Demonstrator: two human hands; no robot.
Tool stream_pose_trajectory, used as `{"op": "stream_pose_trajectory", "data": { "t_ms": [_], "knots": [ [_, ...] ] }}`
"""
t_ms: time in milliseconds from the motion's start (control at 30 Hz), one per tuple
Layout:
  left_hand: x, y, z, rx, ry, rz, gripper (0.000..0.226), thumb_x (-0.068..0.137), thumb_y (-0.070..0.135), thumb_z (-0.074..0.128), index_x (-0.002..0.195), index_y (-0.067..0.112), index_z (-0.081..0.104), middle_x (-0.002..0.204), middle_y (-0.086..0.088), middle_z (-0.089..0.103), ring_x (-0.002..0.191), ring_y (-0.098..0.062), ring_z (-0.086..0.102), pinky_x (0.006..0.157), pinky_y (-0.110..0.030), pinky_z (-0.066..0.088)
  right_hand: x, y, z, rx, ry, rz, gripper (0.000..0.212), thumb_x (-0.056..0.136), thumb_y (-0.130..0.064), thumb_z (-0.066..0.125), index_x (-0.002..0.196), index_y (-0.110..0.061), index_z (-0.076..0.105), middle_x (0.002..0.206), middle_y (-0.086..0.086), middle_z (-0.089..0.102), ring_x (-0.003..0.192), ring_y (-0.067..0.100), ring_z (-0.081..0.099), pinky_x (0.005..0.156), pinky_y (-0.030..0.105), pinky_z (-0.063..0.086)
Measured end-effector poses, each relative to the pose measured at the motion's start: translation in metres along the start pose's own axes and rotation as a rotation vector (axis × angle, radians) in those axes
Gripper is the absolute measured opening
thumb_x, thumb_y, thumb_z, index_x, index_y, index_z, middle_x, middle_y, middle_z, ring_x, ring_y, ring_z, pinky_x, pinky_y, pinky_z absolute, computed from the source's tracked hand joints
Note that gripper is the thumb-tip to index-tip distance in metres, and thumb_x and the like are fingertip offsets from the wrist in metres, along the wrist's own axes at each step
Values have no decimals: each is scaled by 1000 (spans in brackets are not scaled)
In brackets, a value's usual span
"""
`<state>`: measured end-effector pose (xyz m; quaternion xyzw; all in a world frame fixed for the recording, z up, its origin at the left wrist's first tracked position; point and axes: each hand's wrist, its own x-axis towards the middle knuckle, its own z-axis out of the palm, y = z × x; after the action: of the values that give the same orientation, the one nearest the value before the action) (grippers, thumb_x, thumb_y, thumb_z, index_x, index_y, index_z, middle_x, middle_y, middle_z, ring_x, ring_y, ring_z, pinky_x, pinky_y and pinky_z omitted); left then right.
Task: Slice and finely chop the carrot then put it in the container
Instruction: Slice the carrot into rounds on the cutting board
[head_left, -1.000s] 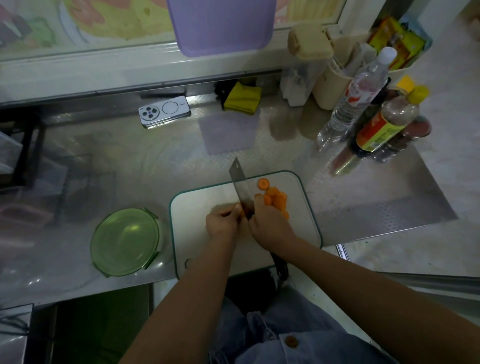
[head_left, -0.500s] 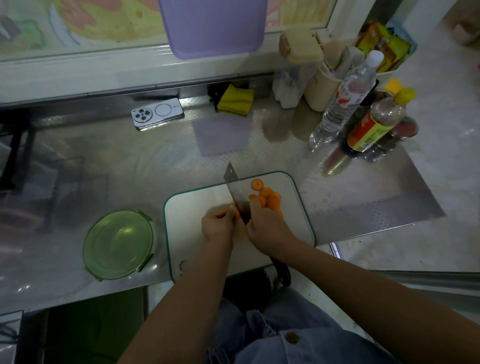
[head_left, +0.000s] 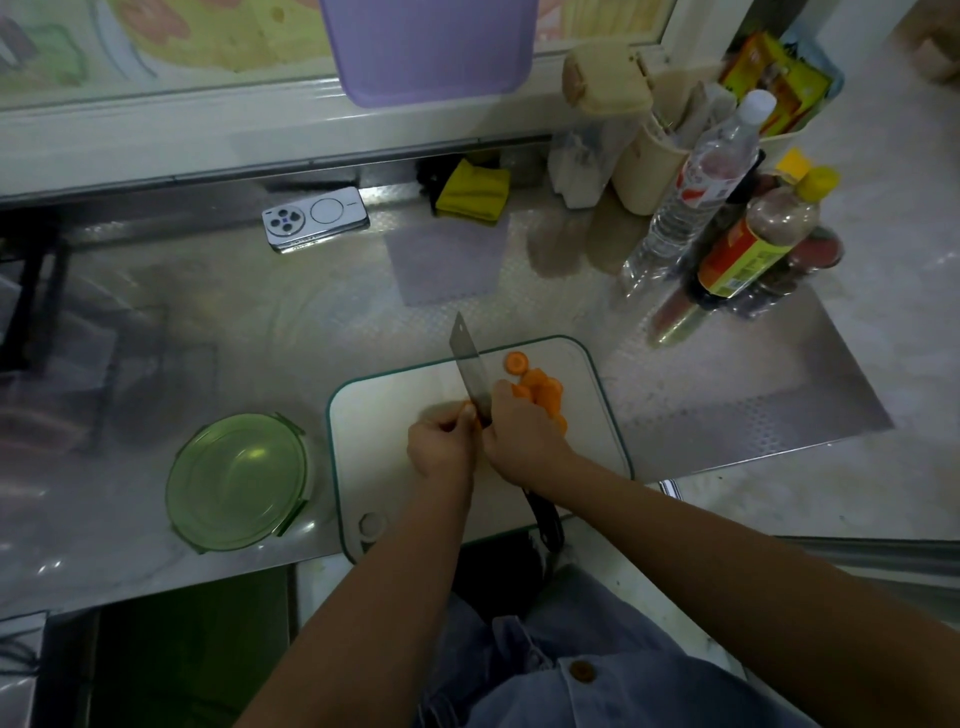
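Most of the uncut carrot is hidden under the left hand, whose curled fingers pinch it down on the cutting board. Only a sliver of orange shows at the fingertips, right beside the blade. The right hand is wrapped round the one knife and covers the handle except for its black end, which juts out past the wrist over the board's near edge. The blade stands on edge, its tip showing past the board's far rim. Right of the blade lie the carrot slices: one round sits apart at the far side, and the rest overlap in a heap partly behind the right hand, so they cannot be counted. One green container sits on the tabletop just left of the board; whether its lid is on is hard to make out. Farther back are one phone, one yellow cloth, a clear bottle and a yellow-capped bottle, with darker jars behind them too blurred to count.
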<state>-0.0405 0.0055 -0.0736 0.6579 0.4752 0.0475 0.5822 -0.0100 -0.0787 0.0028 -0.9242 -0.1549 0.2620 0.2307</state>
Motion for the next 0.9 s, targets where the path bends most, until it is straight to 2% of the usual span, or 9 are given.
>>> {"op": "stream_pose_trajectory", "data": {
  "t_ms": [100, 167, 433, 533, 700, 900],
  "knots": [
    [0, 6, 0, 23, 26, -42, 28, 81, 27, 75, 90, 0, 75, 85, -19, 72, 78, -30, 68, 75, -44, 57, -14, 8, 3, 24, -13, -22, 40, 93, -13, 43, 131, -4, 35, 107, 17, 56, 92, 31, 57, 64, 36, 41],
    [0, 7, 0, 30, 17, -41, 28, 81, 27, 75, 90, 0, 75, 85, -19, 72, 78, -30, 68, 76, -44, 57, -17, 9, 3, 56, -21, -23, 44, 93, -13, 44, 135, -4, 33, 109, 18, 55, 94, 33, 57, 67, 39, 45],
    [4, 14, -2, 107, 26, -16, 29, 83, 27, 73, 93, 1, 75, 88, -20, 72, 83, -32, 68, 75, -37, 55, -3, -2, 6, 67, 40, -21, 20, 96, -17, 40, 111, -4, 44, 97, 15, 57, 79, 28, 55, 56, 31, 30],
    [4, 12, 0, 151, 20, 17, 27, 83, 28, 72, 93, 3, 76, 89, -18, 73, 84, -31, 69, 76, -35, 55, -5, 1, 9, 53, 58, -22, 21, 97, -18, 40, 113, -5, 43, 99, 16, 58, 80, 28, 57, 54, 31, 30],
    [4, 10, 1, 158, 10, 33, 26, 84, 26, 71, 96, 3, 75, 92, -17, 73, 87, -30, 68, 77, -32, 53, -19, 5, 9, 83, 10, 23, 37, 98, -21, 37, 132, -7, 35, 112, 15, 55, 96, 31, 57, 66, 34, 38],
    [3, 14, -1, 194, 21, 59, 25, 86, 26, 69, 97, 5, 75, 93, -17, 73, 89, -30, 68, 74, -26, 46, -3, 0, 12, 52, 62, 25, 23, 98, -24, 41, 113, -6, 43, 103, 16, 59, 86, 30, 59, 60, 33, 34]
  ]
}}
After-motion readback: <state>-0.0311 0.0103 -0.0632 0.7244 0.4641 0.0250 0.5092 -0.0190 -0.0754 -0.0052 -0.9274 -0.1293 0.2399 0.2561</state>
